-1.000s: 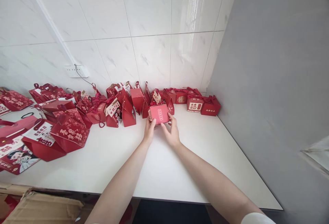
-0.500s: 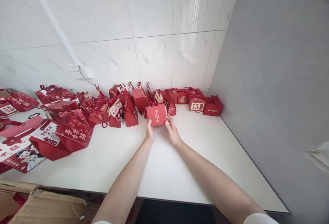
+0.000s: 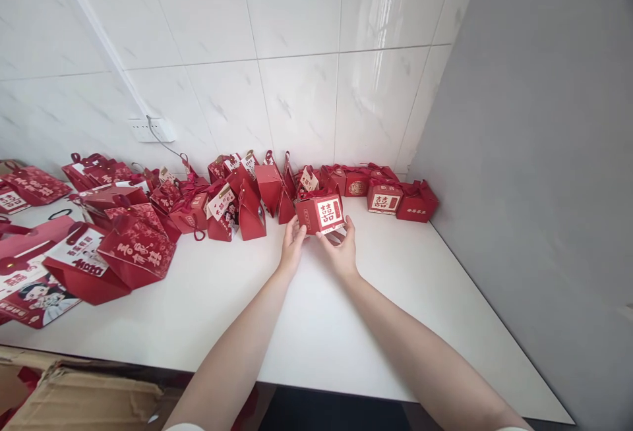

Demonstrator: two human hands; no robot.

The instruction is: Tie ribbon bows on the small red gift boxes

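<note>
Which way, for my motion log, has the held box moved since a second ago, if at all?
Yes: the held box sits slightly farther right of the wall socket and has turned, its white panel now facing the camera.

Red box (image 3: 319, 213), white character panel (image 3: 330, 213) showing, slightly tilted, held in fingers (image 3: 299, 234).

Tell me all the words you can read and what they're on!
"囍": held box
"囍": white-fronted box at right
"囍": far-left package
"吾家有囍", I think: big flowery bag
Other writing on boxes and bags is too small or blurred.
</note>
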